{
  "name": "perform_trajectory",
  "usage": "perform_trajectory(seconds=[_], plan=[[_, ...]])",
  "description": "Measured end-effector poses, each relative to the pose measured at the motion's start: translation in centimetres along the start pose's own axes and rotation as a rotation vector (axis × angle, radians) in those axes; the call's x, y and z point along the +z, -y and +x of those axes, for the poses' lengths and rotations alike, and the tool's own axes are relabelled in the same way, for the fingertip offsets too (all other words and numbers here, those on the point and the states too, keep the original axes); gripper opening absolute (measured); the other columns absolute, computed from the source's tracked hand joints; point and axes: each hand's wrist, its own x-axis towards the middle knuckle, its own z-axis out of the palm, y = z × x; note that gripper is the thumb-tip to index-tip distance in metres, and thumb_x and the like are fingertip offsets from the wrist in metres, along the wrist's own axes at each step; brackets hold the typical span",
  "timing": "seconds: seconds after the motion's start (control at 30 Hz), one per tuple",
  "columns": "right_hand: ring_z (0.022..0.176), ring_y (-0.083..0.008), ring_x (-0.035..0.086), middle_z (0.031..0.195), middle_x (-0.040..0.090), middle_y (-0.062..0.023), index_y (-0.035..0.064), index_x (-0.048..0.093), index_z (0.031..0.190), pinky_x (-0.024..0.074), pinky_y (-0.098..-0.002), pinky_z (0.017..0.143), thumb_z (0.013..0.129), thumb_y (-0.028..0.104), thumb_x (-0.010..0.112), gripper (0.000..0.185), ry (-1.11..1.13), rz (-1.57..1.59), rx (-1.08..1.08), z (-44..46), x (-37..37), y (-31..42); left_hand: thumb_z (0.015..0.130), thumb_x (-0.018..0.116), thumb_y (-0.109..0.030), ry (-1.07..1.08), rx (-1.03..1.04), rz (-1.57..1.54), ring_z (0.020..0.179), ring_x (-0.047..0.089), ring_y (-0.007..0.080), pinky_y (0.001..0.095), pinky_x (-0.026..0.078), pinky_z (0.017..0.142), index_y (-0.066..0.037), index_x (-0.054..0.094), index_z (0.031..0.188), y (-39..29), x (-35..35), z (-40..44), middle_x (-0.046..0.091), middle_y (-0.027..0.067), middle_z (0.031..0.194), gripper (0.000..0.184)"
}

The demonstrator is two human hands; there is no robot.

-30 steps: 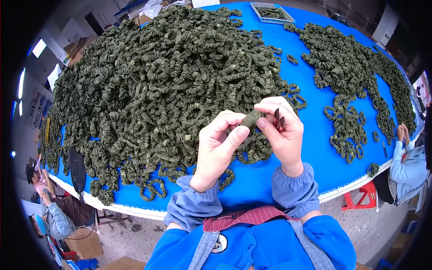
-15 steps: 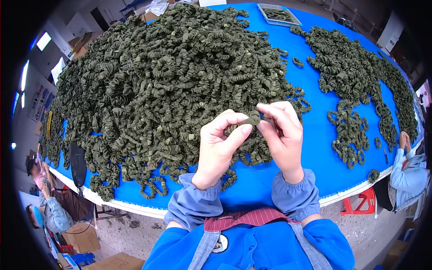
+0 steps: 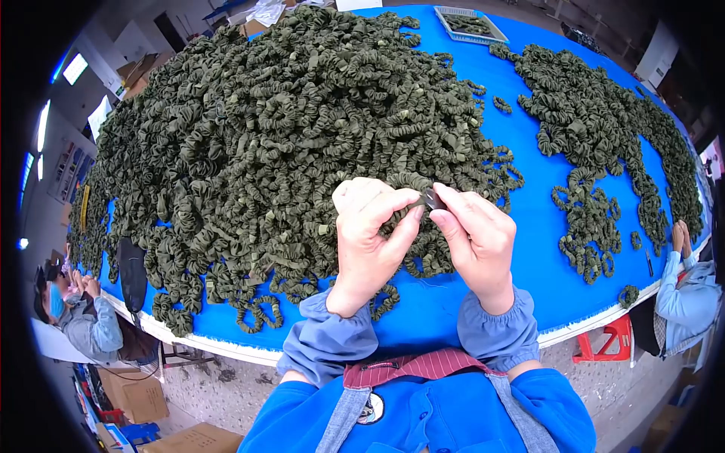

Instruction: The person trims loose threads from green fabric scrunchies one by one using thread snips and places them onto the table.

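Between the thumb and fingers of my left hand (image 3: 374, 234), an olive-green ruffled scrunchie (image 3: 408, 182) is pinched. My right hand (image 3: 479, 241) is closed on a small dark, shiny tool (image 3: 433, 199), which looks like thread snips; most of it is hidden by my fingers. The tool's tip meets the scrunchie's edge, close to my left fingertips. Both hands are raised in front of a large heap of similar scrunchies (image 3: 279, 136).
A blue-covered table (image 3: 408, 317) bears the heap and another pile of scrunchies (image 3: 574, 106) at the right. A grey tray (image 3: 472, 26) stands at the back. People sit at left (image 3: 94, 328) and right (image 3: 687, 291). A red stool (image 3: 604, 340) is below the table edge.
The dark tool now shows in my right fingers at the scrunchie, where green fabric was pinched before. More of the scrunchie's ruffles show. The person at left has leaned closer to the table.
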Motion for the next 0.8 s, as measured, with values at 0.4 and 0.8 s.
perform_trajectory(seconds=[0.4, 0.8], plan=[[0.058, -0.0088, 0.049, 0.078, 0.064, -0.0039, -0.0023, 0.064, 0.100, 0.0404, -0.0219, 0.052, 0.078, -0.004, 0.065, 0.022, -0.136, 0.454, 0.300, 0.5, 0.2, -0.4, 0.079, 0.064, -0.001, 0.086, -0.324, -0.451, 0.072, 0.050, 0.0109, 0.0222, 0.038, 0.072, -0.005, 0.064, 0.094, -0.2, -0.5, 0.0, 0.058, 0.0003, 0.082, 0.016], [0.068, -0.0058, 0.050, 0.090, 0.061, -0.0043, 0.0009, 0.059, 0.107, 0.0401, -0.0164, 0.061, 0.081, -0.002, 0.065, 0.027, 0.044, 0.390, 0.378, -0.3, 0.4, -1.2, 0.083, 0.061, 0.001, 0.012, -0.369, -0.332, 0.080, 0.054, 0.0110, 0.0199, 0.043, 0.073, -0.002, 0.063, 0.096, -0.2, 0.1, -0.5, 0.061, 0.0048, 0.092, 0.013]])
